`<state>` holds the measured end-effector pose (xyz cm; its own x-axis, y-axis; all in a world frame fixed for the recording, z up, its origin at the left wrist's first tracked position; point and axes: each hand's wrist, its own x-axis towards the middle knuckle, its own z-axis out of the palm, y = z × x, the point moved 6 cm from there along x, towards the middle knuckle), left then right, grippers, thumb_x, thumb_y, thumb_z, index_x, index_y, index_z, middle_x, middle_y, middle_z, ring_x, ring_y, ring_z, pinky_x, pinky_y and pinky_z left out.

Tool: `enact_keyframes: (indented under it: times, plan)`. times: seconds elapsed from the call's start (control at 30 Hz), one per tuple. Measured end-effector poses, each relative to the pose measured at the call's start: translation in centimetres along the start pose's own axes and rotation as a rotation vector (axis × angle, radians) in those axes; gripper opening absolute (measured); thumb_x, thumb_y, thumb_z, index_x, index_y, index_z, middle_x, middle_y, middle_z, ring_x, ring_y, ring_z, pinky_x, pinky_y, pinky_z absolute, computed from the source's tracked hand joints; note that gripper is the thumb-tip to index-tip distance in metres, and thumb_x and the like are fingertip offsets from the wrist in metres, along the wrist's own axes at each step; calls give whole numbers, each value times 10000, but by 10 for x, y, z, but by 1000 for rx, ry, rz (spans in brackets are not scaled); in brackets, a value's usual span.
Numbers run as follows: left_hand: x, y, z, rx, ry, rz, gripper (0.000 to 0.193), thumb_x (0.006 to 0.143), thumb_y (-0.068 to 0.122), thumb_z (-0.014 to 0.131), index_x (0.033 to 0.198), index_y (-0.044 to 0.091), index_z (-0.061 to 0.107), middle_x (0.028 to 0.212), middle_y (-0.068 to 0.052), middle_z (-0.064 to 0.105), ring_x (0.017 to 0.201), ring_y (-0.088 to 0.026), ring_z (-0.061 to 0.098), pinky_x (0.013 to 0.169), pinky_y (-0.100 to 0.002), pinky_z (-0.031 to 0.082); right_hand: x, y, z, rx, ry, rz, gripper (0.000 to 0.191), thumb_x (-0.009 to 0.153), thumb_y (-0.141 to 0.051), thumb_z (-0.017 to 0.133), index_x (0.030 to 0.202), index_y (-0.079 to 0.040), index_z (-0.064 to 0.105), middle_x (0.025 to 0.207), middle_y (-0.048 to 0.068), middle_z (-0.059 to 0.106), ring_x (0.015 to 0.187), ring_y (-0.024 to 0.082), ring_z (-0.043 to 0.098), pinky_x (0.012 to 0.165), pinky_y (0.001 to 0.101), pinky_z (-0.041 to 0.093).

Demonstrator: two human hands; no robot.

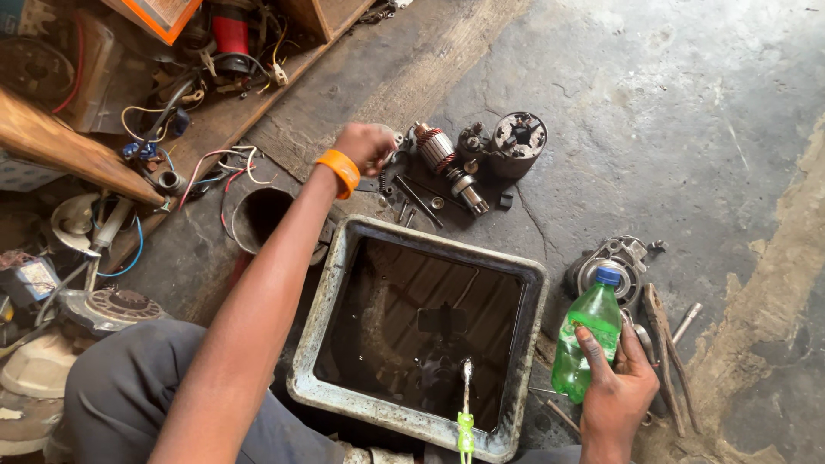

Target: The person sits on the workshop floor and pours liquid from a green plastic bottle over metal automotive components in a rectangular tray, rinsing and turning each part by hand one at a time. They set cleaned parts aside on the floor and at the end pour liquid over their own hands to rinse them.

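Your right hand (617, 388) grips a clear green bottle (584, 337) with a blue cap (608, 276). An orange wristband (340, 170) rings your left arm, whose hand (365, 144) sits beside a rotor (445, 163) wound in copper-red. The tub (339, 283) has a grimy grey-white rim around black liquid. A bright green brush handle (465, 431) rests on it.

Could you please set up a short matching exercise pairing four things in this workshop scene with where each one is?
Things:
1. green plastic bottle
2. orange wristband
3. square tub
4. armature with copper windings

Places:
A. on the left wrist
B. on the floor beyond the tub
C. in the right hand
D. in front of the person, holding dark liquid

Pairs: 1-C, 2-A, 3-D, 4-B
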<state>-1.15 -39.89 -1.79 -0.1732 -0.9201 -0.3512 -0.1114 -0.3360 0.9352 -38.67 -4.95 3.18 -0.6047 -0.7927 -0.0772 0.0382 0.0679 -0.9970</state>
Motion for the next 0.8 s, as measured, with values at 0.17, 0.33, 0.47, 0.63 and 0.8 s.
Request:
enact_keyframes:
  times: [0.17, 0.33, 0.47, 0.63, 0.8]
  plan:
    - [-9, 1, -4, 1082, 149, 14, 168, 803, 161, 789, 958, 106, 819, 1008, -172, 751, 939, -325, 734, 902, -410, 581, 0, -4, 1, -35, 8, 28, 536, 897, -1, 747, 1408, 73, 607, 1202, 128, 729, 1017, 127, 681, 882, 258, 529]
    - [-29, 11, 1, 1382, 133, -64, 324, 813, 241, 852, 1071, 65, 770, 1138, -207, 726, 1077, -378, 705, 939, -452, 577, -1, -7, 3, -10, -5, 5, 547, 894, -1, 749, 1415, 75, 598, 1220, 121, 720, 1039, 120, 678, 897, 250, 530]
    - [-32, 13, 9, 1269, 185, -68, 324, 830, 254, 834, 1070, 53, 752, 1157, -208, 707, 1078, -389, 688, 932, -465, 561, -2, -8, 2, -12, 0, 10, 551, 893, -2, 752, 1418, 71, 600, 1218, 119, 721, 1034, 117, 672, 891, 248, 526]
    - [-16, 1, 6, 1493, 141, -24, 212, 891, 59, 701, 1089, 4, 751, 1138, -240, 725, 1050, -378, 722, 880, -452, 596, -2, -6, 1, -17, 6, 18, 540, 898, -5, 755, 1413, 73, 612, 1206, 122, 721, 1023, 121, 672, 883, 253, 527]
    - [-11, -13, -5, 1611, 153, -28, 206, 951, 22, 602, 1089, 0, 753, 1130, -233, 732, 1039, -371, 728, 840, -455, 606, -2, -8, 1, 4, -3, 1, 545, 886, 2, 756, 1405, 68, 605, 1217, 117, 721, 1042, 121, 680, 909, 250, 530]
